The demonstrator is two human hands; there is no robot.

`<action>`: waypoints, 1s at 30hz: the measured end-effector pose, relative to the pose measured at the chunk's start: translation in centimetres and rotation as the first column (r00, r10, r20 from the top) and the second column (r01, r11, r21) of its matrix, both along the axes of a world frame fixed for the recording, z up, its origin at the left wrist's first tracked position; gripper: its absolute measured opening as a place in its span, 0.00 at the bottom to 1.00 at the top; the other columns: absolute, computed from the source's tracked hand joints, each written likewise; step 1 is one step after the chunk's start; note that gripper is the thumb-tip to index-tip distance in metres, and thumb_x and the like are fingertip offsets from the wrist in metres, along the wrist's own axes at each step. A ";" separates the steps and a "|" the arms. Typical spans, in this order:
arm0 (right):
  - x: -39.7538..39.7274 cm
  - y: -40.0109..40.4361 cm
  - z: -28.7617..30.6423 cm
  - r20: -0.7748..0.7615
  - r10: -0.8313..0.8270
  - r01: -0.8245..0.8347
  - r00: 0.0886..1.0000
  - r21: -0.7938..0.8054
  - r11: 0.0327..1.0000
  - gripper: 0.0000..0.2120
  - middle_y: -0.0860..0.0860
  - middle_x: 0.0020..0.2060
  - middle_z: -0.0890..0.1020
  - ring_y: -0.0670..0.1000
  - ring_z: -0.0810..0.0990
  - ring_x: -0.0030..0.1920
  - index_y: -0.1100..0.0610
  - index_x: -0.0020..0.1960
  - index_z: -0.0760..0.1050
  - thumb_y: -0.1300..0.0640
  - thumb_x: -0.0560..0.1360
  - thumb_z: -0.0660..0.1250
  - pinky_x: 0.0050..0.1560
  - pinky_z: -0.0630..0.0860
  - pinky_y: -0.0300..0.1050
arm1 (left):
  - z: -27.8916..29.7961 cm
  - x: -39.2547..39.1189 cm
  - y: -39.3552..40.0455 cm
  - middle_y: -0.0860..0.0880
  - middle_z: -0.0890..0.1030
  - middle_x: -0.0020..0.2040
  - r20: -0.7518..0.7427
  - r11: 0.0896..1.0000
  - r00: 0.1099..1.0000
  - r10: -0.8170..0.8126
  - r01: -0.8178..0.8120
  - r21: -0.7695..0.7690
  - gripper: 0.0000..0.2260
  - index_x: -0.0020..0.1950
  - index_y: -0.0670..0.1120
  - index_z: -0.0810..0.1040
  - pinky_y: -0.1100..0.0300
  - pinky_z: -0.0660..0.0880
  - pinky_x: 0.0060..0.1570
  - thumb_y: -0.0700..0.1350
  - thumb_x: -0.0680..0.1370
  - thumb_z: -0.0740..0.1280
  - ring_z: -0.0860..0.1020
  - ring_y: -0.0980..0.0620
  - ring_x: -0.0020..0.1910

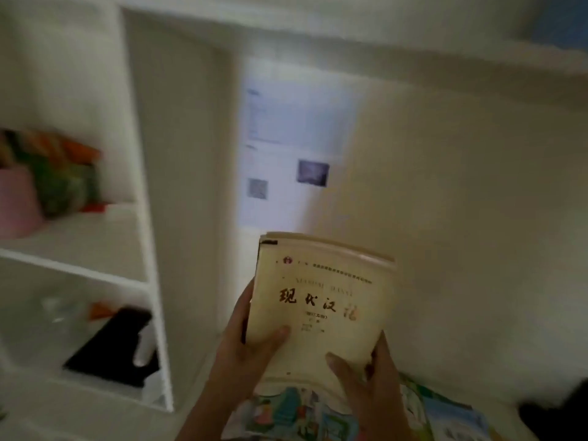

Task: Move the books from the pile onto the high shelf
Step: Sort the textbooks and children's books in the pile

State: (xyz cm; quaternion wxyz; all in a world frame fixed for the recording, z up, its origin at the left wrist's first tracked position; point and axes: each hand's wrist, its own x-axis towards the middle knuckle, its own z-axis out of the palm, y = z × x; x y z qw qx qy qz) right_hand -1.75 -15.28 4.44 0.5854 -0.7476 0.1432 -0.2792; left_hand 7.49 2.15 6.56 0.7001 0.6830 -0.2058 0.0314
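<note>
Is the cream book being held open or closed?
Closed. The cream book shows its full front cover with pages together, gripped by the left hand and right hand.

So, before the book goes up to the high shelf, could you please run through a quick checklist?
1. Left hand grips the cream book at its spine side: ok.
2. Right hand grips its lower right corner: ok.
3. Book closed: ok.
4. More books in the pile below: ok.
5. Free space on the high shelf: cannot tell, its top is out of view.
6. Sheets on the wall clear of the book: ok.
</note>
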 end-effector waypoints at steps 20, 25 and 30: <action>2.4 16.3 41.7 0.522 0.504 -0.254 0.688 -0.477 0.841 0.34 0.35 0.54 0.78 0.35 0.77 0.54 0.44 0.70 0.62 0.59 0.70 0.73 0.55 0.76 0.37 | 40.3 -4.7 18.8 0.58 0.80 0.56 0.605 0.904 0.677 0.419 -0.372 -0.210 0.25 0.66 0.57 0.69 0.54 0.82 0.47 0.57 0.71 0.72 0.81 0.57 0.52; 9.0 12.5 47.4 0.413 0.488 -0.198 0.769 -0.571 0.796 0.35 0.40 0.60 0.77 0.43 0.77 0.59 0.45 0.72 0.60 0.57 0.71 0.73 0.61 0.75 0.50 | 44.3 3.3 15.2 0.57 0.77 0.60 0.599 0.932 0.715 0.361 -0.264 -0.247 0.30 0.71 0.55 0.65 0.49 0.81 0.50 0.55 0.72 0.73 0.79 0.54 0.56; 14.8 10.3 46.7 0.320 0.450 -0.243 0.833 -0.520 0.819 0.36 0.44 0.60 0.76 0.46 0.77 0.59 0.47 0.73 0.58 0.60 0.72 0.72 0.56 0.78 0.49 | 42.7 11.0 12.5 0.56 0.79 0.60 0.534 0.952 0.799 0.275 -0.150 -0.267 0.27 0.69 0.56 0.68 0.45 0.80 0.53 0.53 0.72 0.73 0.79 0.53 0.57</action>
